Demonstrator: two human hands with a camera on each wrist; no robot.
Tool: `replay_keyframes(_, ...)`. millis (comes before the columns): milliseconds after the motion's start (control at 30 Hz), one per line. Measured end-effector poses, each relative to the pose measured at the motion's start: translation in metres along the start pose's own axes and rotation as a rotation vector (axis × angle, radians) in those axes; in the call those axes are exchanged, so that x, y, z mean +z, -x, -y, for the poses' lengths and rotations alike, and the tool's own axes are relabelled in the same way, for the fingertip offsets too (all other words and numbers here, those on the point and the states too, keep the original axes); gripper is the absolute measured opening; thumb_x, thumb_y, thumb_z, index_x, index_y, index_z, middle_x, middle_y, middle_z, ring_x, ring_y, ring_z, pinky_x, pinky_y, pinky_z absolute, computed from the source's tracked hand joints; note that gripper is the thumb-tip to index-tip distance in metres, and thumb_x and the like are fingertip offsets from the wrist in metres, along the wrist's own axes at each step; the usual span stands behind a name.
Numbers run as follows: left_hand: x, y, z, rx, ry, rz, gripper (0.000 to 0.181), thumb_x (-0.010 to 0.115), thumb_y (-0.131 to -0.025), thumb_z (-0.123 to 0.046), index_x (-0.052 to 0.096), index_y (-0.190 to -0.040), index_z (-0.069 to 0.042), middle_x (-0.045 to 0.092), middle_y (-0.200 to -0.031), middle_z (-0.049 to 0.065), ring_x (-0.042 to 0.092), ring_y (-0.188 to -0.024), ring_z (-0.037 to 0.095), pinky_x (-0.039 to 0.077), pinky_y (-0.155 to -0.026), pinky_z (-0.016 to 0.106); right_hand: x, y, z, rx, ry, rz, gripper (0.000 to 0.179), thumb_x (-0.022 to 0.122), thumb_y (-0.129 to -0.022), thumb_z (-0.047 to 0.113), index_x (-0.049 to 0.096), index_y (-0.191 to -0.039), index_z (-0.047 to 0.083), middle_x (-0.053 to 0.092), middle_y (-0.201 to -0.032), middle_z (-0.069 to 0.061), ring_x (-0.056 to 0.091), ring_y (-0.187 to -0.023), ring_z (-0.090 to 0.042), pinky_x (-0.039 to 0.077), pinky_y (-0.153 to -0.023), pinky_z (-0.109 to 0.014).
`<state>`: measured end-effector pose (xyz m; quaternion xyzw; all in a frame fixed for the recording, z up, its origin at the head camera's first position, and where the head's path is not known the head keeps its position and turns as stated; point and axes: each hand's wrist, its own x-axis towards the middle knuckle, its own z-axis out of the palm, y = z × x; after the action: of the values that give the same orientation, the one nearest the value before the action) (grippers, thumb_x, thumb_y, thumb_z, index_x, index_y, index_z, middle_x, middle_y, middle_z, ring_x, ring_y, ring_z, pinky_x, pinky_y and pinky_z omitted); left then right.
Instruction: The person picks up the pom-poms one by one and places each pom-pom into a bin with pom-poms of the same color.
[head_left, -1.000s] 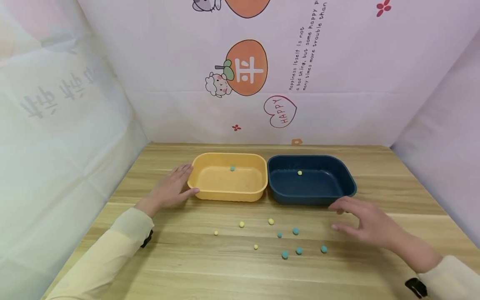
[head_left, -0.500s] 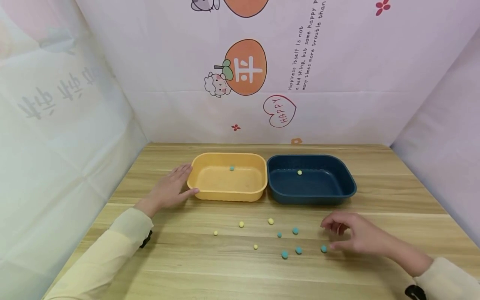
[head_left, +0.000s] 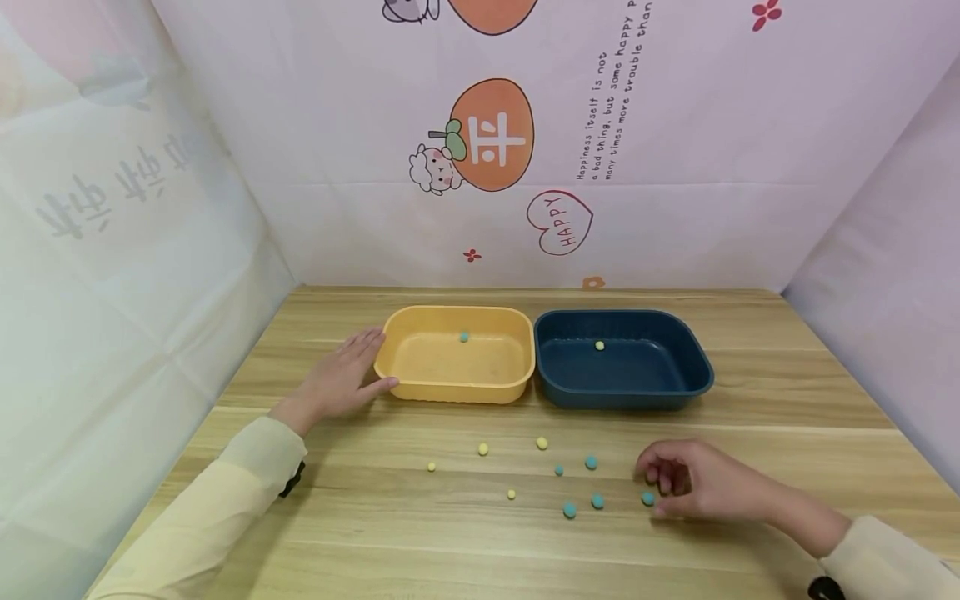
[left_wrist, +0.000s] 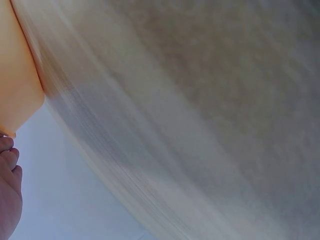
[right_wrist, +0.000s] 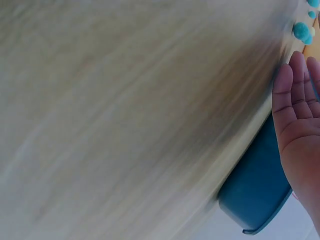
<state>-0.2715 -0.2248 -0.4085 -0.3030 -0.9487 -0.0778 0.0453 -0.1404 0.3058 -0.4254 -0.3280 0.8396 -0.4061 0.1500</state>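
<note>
On the tabletop [head_left: 390, 533], head view alone sees into the yellow tray [head_left: 442, 362]

Yellow tray [head_left: 453, 393], navy tray [head_left: 618, 401], teal balls [head_left: 570, 510]

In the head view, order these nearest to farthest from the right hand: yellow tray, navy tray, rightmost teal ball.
1. Rightmost teal ball: on the table, beside the right hand.
2. Navy tray: behind, slightly left.
3. Yellow tray: farther left, beside the navy tray.
</note>
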Motion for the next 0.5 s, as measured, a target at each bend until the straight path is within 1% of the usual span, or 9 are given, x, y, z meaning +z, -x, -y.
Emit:
replay_keyframes(133,-0.0004,-0.0001,-0.0003,-0.004,0.009,0.004,0.087,0.047,-0.098,-0.056,0.022,-0.15,0.01,0.022,-0.156,0.024,0.017,-0.144,0.035,0.014,-0.117,0.046,0.0003,-0.0001,-0.0012,0.027,0.029,0.012,0.032,0.082,-0.08,0.025,0.064,-0.104,0.015,0.061,-0.082,0.001,0.058,-0.07,-0.014,0.052,-0.056,-0.025)
replay_keyframes(267,-0.0003,-0.0003,-0.0001,-0.01,0.01,0.014,0.086,0.046,-0.098,-0.056,0.021,-0.15,0.008,0.021,-0.157,0.023,0.017,-0.145,0.034,0.013,-0.117,0.046,0.0007,-0.0006,-0.0042,0.036,0.027,0.016,0.03,0.081,-0.08,0.028,0.064,-0.102,0.016,0.06,-0.08,0.003,0.057,-0.069,-0.012,0.051,-0.055,-0.025)
replay_keyframes(500,-0.0006,0.0002,-0.0006,-0.017,0.014,0.021,0.087,0.045,-0.098,-0.057,0.02,-0.151,0.008,0.02,-0.157,0.022,0.016,-0.145,0.034,0.012,-0.117,0.045,0.0031,-0.0017,-0.0099,-0.008,0.031,0.007,0.027,0.081,-0.081,0.027,0.065,-0.1,0.018,0.06,-0.08,0.006,0.056,-0.067,-0.01,0.05,-0.054,-0.024)
